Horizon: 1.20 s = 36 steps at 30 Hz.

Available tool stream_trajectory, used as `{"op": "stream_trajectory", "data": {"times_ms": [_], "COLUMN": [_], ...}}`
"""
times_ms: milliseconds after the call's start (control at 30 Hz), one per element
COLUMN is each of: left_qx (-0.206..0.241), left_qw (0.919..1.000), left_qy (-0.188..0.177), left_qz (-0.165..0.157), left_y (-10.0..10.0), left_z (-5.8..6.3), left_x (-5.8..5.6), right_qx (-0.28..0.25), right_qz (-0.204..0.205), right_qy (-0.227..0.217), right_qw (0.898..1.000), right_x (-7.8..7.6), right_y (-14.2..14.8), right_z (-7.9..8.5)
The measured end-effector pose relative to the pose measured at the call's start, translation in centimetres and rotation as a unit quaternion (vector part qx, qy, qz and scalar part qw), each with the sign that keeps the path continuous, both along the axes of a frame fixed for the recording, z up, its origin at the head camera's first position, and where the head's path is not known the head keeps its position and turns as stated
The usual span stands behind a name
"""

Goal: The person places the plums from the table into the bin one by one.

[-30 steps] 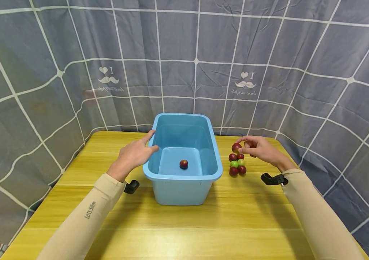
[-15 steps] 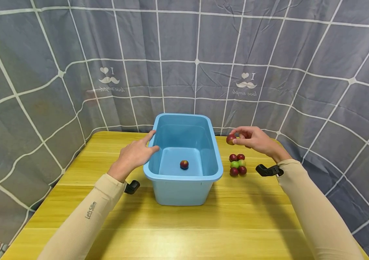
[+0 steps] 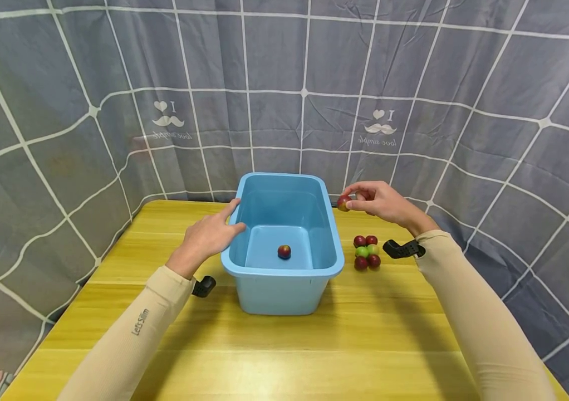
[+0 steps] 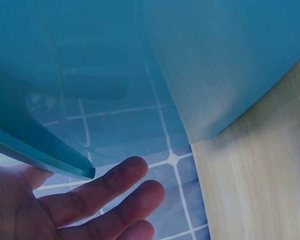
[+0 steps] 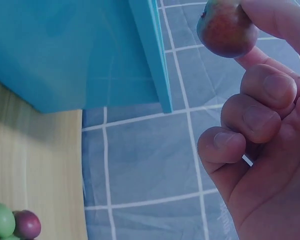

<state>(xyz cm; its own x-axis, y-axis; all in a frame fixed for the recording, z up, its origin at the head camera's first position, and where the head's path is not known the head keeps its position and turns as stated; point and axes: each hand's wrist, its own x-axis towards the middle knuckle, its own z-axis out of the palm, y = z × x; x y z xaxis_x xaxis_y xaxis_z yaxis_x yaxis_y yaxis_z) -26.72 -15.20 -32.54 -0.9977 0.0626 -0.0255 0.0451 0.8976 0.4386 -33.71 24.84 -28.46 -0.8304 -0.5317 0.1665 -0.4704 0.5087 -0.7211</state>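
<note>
My left hand point(image 3: 207, 236) holds the left rim of a blue plastic bin point(image 3: 284, 273), thumb over the inside edge. In the left wrist view several fingers point(image 4: 137, 197) of that hand extend outside the rim, apart from the wall. One dark red plum point(image 3: 284, 252) lies on the bin's floor. Beside the far right rim, my right hand point(image 3: 382, 203) pinches another red plum point(image 3: 343, 203) between thumb and forefinger, raised above the table. In the right wrist view this plum point(image 5: 227, 27) has a greenish tinge on top, and the other fingers are curled below it.
Right of the bin, several dark red plums point(image 3: 361, 263) and two green ones point(image 3: 362, 252) sit in a tight cluster on the yellow wooden table point(image 3: 284, 356). A grey checked curtain point(image 3: 274, 67) encloses the table behind and at both sides.
My right hand has lifted the plum from behind the cluster and carried it left and away from me to the bin's right rim. My left hand and the bin have stayed put.
</note>
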Motion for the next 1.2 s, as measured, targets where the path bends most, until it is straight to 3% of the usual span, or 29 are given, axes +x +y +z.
{"op": "stream_trajectory", "data": {"times_ms": [500, 1200], "left_qx": [0.002, 0.005], "left_qw": [1.0, 1.0], "left_qy": [0.003, 0.0], "left_qz": [-0.001, 0.003], "left_y": [0.1, 0.1], "left_z": [0.2, 0.2], "left_x": [0.0, 0.1], "right_qx": [0.027, 0.072], "right_qz": [0.007, 0.052], "right_qy": [0.024, -0.007], "right_qw": [0.999, 0.996], "right_x": [-0.9, -2.6], "right_y": [-2.6, -7.3], "right_z": [1.2, 1.6]}}
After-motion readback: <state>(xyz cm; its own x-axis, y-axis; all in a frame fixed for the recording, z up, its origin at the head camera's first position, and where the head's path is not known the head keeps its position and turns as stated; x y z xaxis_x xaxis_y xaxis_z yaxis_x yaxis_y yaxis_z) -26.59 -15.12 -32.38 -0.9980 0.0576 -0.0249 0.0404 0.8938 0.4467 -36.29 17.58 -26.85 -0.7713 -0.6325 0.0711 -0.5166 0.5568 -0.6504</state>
